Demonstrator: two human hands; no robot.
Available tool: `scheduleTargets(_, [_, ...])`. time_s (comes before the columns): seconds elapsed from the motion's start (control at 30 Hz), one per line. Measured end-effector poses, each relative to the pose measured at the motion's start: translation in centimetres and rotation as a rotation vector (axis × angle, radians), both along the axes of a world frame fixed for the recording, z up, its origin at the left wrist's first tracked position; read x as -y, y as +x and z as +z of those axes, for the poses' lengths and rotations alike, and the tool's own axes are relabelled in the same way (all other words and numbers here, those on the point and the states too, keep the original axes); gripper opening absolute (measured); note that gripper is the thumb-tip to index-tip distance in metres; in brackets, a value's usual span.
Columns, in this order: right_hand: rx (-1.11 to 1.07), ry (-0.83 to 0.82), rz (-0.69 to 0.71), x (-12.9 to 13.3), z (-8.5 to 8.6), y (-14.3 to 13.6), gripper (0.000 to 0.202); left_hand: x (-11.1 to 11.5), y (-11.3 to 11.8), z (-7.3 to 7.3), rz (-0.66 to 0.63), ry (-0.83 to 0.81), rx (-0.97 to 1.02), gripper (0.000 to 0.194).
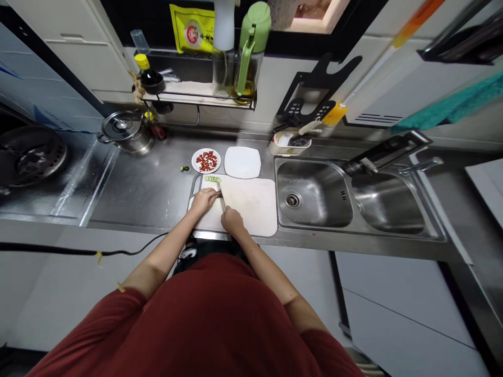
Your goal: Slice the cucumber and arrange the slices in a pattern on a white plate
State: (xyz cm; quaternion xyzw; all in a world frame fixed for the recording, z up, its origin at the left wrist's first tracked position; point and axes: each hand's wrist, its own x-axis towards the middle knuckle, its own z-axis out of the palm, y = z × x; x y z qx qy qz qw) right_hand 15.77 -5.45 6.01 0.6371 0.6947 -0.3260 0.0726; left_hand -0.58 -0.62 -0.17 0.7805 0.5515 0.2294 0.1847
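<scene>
A white cutting board [253, 205] lies on the steel counter. My right hand [233, 221] is closed round the handle of a knife [222, 196], its blade pointing away from me over the board. Just left of the blade, my left hand [204, 201] presses a dark green piece of cucumber [219, 194] onto the board. Pale green cucumber slices [212, 179] lie in a row near the board's far left edge. Beyond the board are a white plate of chopped red pieces [194, 160] and a bare white square plate [242, 162]. Cucumber ends [184, 168] rest on the counter.
A double sink [314, 193] is at the right, with a faucet [422, 165]. A lidded steel pot [129, 137] and a stove burner [31, 157] stand at the left. Bottles occupy a wall shelf [196, 96]; a utensil caddy [290, 146] stands behind the sink.
</scene>
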Motion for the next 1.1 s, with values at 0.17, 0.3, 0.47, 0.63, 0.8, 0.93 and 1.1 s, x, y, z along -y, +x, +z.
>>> scheduleTargets(0.17, [-0.007, 0.022, 0.000, -0.5, -0.5, -0.3, 0.027, -0.1, -0.1, -0.2, -0.009, 0.005, -0.005, 0.023])
scheduleTargets(0.3, [-0.003, 0.011, -0.002, 0.3, -0.6, 0.0, 0.027, -0.1, -0.1, -0.1, 0.001, -0.002, -0.007, 0.023])
scheduleTargets(0.47, [-0.002, 0.001, -0.004, 0.7, -0.7, 0.2, 0.027, 0.0, 0.0, 0.0, 0.007, -0.003, -0.002, 0.023])
scheduleTargets(0.63, [0.004, 0.010, -0.005, -0.3, -0.9, -0.3, 0.028, 0.0, 0.0, 0.0, 0.008, -0.012, -0.005, 0.023])
scheduleTargets(0.8, [-0.001, 0.030, 0.002, -1.2, -0.8, -0.8, 0.028, 0.0, -0.1, -0.1, 0.000, -0.006, 0.003, 0.023])
scheduleTargets(0.93, [0.006, 0.006, -0.005, -0.7, -0.8, -0.7, 0.028, 0.0, -0.1, 0.0, 0.006, -0.009, 0.000, 0.023])
scheduleTargets(1.1, [0.024, -0.023, -0.007, 0.6, -0.9, -0.1, 0.027, 0.0, 0.0, 0.0, 0.007, -0.013, 0.003, 0.023])
